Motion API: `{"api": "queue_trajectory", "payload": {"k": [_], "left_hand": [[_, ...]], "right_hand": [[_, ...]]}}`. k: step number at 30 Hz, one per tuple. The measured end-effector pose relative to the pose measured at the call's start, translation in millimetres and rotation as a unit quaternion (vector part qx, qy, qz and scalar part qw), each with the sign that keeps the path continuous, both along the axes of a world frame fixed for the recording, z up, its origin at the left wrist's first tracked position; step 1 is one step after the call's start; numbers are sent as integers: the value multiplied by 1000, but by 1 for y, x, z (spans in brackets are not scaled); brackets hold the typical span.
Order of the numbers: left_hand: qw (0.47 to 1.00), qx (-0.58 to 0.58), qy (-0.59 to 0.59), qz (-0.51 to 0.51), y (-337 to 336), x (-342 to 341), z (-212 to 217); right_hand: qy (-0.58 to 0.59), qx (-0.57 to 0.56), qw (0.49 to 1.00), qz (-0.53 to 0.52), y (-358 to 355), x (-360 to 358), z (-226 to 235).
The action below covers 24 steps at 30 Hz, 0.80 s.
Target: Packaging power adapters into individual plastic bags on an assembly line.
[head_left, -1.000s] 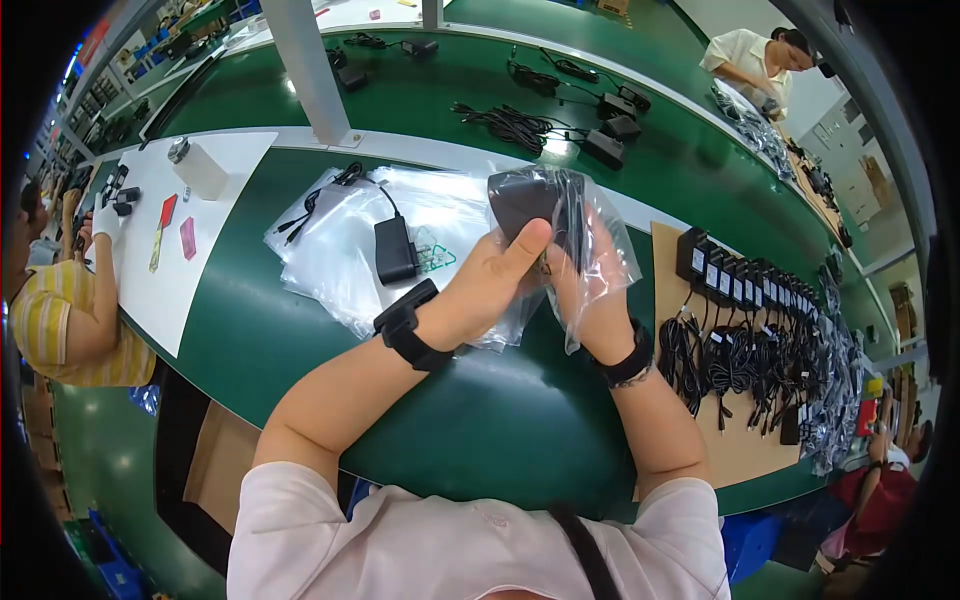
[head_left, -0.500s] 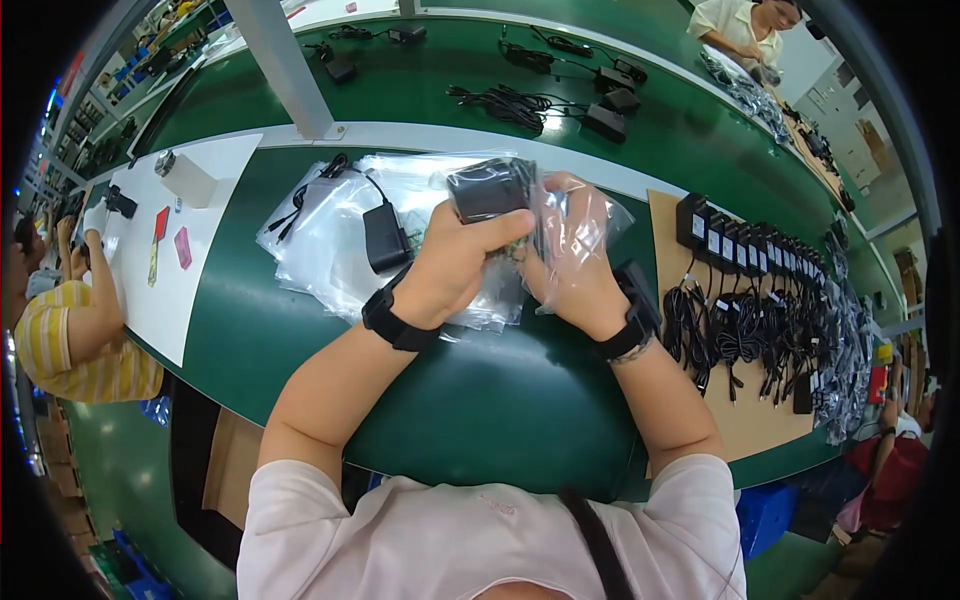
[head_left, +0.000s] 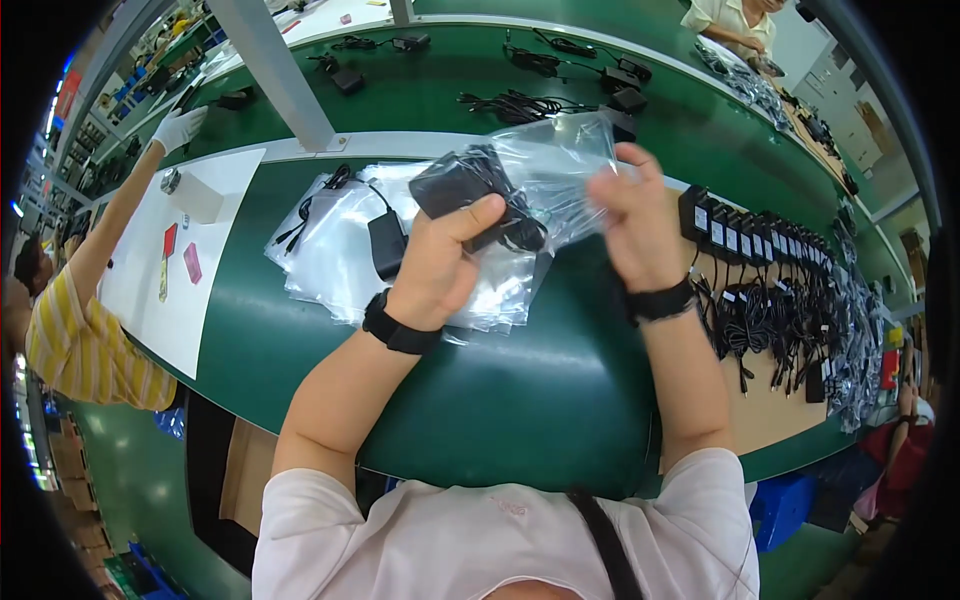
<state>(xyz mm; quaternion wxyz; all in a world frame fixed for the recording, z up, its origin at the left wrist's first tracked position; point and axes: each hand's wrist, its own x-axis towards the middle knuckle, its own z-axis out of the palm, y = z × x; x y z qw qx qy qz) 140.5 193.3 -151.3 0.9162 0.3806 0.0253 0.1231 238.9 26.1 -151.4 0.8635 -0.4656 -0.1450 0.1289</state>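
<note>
My left hand (head_left: pixel 445 245) is closed around a black power adapter (head_left: pixel 458 185), with its coiled cable (head_left: pixel 522 232) beside it. Both are inside a clear plastic bag (head_left: pixel 560 150), which stretches out flat to the right. At the bag's right end, my right hand (head_left: pixel 640 220) pinches the loose plastic, its fingers slightly blurred. Beneath the hands lies a spread of flat clear bags (head_left: pixel 340 260) on the green table. Another black adapter (head_left: pixel 386 243) rests on those bags, its thin cable running up and left.
On the right, a row of black adapters (head_left: pixel 745 240) with bundled cables lies on brown cardboard (head_left: pixel 770 395), beside a heap of bagged ones (head_left: pixel 855 350). More adapters (head_left: pixel 625 85) lie beyond the pale rail. A metal post (head_left: pixel 270 75) rises at left, near a co-worker's gloved hand (head_left: pixel 180 130).
My right hand has moved right and up, drawing the bag's end out flat. The bagged adapter has shifted slightly left and tilted. The co-worker at left has reached forward to an adapter.
</note>
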Motion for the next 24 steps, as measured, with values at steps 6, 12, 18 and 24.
{"api": "queue_trajectory", "payload": {"k": [6, 12, 18, 24], "left_hand": [[1000, -21, 10, 11, 20, 14, -10], [997, -6, -73, -29, -4, 5, -14], [981, 192, 30, -2, 3, 6, -1], [960, 269, 73, 2, -5, 2, -1]], "right_hand": [[-72, 22, 994, -79, -44, 32, 18], [20, 0, 971, 239, 20, -31, -6], [-207, -204, 957, -13, 6, -24, 1], [-542, -266, 778, -174, 17, -39, -8]]}}
